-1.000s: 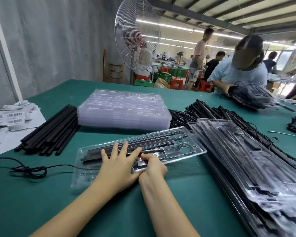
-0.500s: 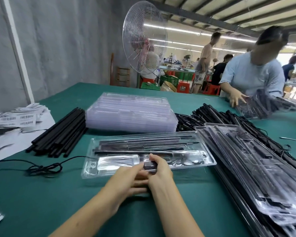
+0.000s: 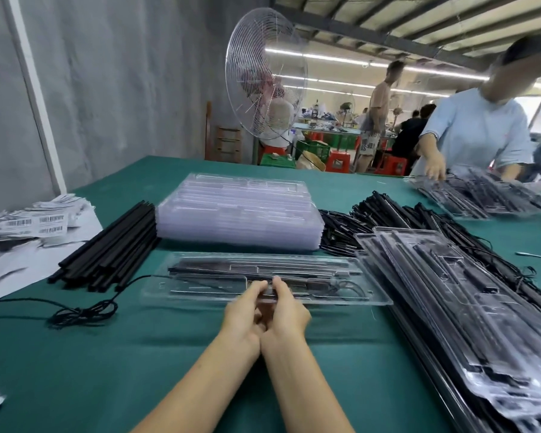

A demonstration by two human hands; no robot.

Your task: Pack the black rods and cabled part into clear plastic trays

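A clear plastic tray [image 3: 341,278] lies across the green table in front of me, with black rods and a cabled part inside. My left hand [image 3: 242,314] and my right hand [image 3: 286,310] sit side by side at its near edge. The fingers of both pinch the tray's rim at the middle. A pile of loose black rods [image 3: 113,248] lies to the left. A loose black cable [image 3: 82,312] trails from the tray's left end. A stack of empty clear trays [image 3: 238,210] stands behind the tray.
Packed trays [image 3: 450,295] lie stacked on my right over a heap of black cabled parts [image 3: 388,214]. Barcode labels and paper [image 3: 35,220] lie at the far left. A person in a light blue shirt [image 3: 478,129] handles trays across the table. A large fan [image 3: 264,92] stands behind.
My left hand came off the tray's top and closed in beside the right hand at the near rim. The tray turned square to me and slid away.
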